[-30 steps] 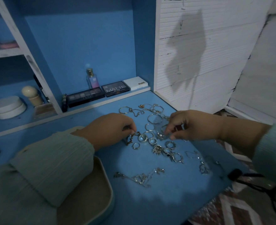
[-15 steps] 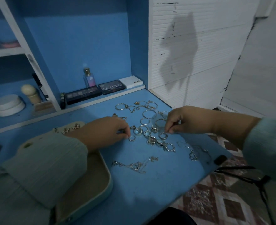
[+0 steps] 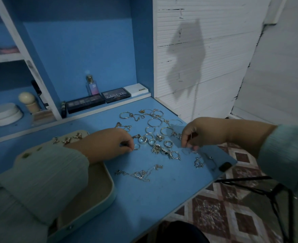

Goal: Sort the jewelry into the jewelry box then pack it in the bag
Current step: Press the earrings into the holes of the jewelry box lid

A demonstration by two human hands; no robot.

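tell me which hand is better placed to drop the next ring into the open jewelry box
Left, probably. The left hand pinches at a small ring right beside the jewelry box; the right hand is across the pile.

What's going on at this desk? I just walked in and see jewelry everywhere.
A person is sorting jewelry on a blue desk. The left hand pinches a small piece beside the rings; the right hand pinches something thin. The open jewelry box holds a few pieces at its far end. Most pieces lie loose.
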